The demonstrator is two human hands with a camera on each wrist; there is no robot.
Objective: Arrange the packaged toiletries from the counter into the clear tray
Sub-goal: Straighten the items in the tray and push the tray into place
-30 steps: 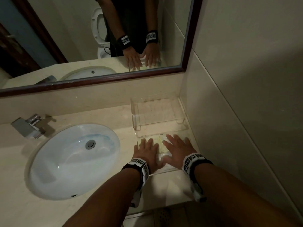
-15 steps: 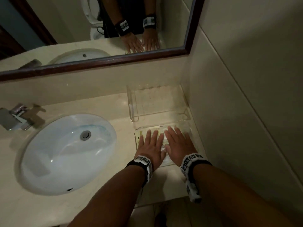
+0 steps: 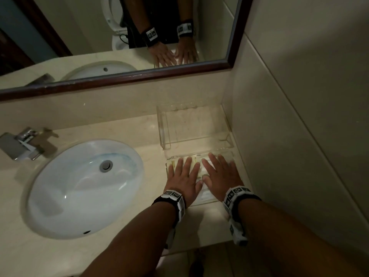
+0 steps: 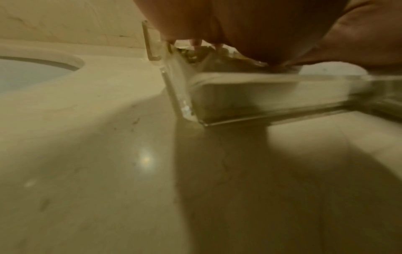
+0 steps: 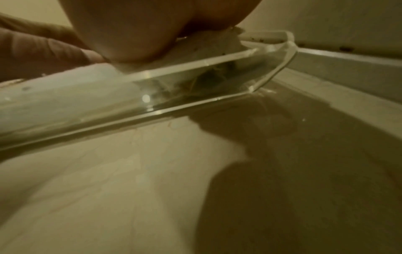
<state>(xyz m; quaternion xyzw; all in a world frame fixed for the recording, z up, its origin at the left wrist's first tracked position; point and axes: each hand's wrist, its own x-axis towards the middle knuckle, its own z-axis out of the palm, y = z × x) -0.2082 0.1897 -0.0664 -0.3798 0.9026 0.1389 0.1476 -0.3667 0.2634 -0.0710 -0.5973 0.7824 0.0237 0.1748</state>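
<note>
The packaged toiletries (image 3: 196, 166) lie in the clear tray (image 3: 207, 199), white packs w/ some green-yellow bits, mostly hid under the hands. The tray sits on the table (image 3: 127, 134) near the front edge, close to the wall on the right. The left hand (image 3: 182, 179) lies flat on the packs on the tray's left side, fingers straight & spread, holding nothing. The right hand (image 3: 218, 174) lies flat just beside it on the right side, fingers straight too, gripping nothing. The two thumbs are almost touching in the middle. In the wrist views, each palm presses down on the packs above the tray's see-thru wall (image 4: 272, 96). A 2nd clear tray (image 3: 179, 124) stands just behind, by the back wall. The white sink (image 3: 79, 186) is to the left, w/ a shiny tap (image 3: 22, 142) beside it. The mirror (image 3: 230, 37) hangs above & shows both hands.
</note>
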